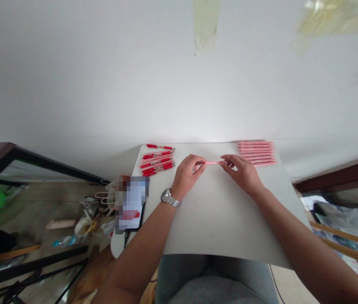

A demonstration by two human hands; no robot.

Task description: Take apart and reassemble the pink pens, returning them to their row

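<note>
Slim pink stick held level between two hands over a white table.
From my remote view, I have the left hand pinching the stick's left end between thumb and fingers; the right hand meets the other end, though I cannot tell whether its fingertips grip. Red pens lie far left, similar pink sticks far right, a phone by the left edge.

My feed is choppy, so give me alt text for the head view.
Left hand and right hand hold a slim pink stick between them over a white table. Red pens and a phone lie at left, similar sticks at right.
</note>
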